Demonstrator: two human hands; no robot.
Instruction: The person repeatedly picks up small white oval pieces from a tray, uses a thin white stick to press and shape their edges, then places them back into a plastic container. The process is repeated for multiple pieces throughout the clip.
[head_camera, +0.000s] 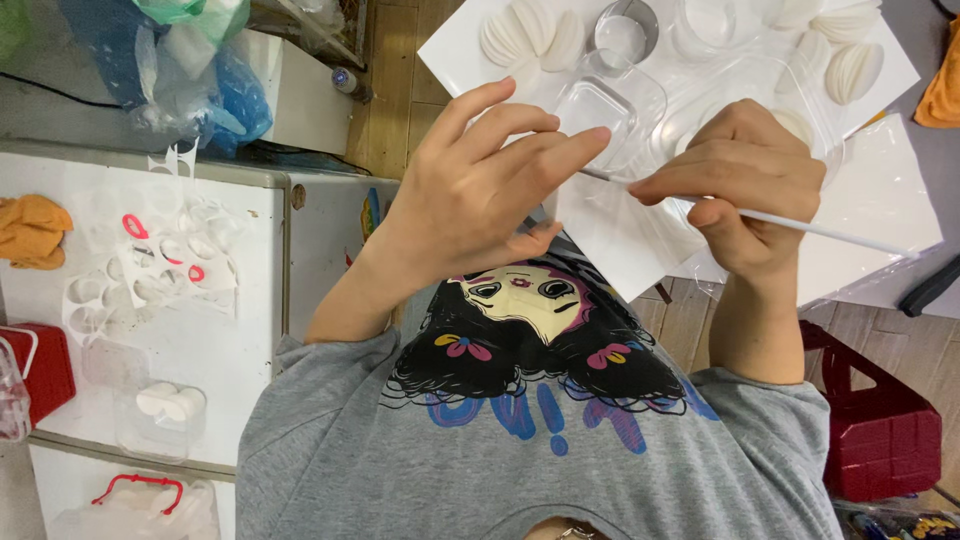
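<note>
Head view: right hand (745, 185) pinches a thin white stick (800, 222) near its middle; left hand (480, 180), fingers spread, steadies its tip over the clear plastic tray (610, 105). Light, stiff, probably snappable.

Clear plastic blister tray (610, 100): lies on the white sheet at the far side of the counter, with square, rounded compartments. Clear plastic container (160, 415): stands at the near left on the white counter and holds white round pieces. Blue plastic bags (215, 85): sit at the far left. No labels, signs or screens are visible.
</note>
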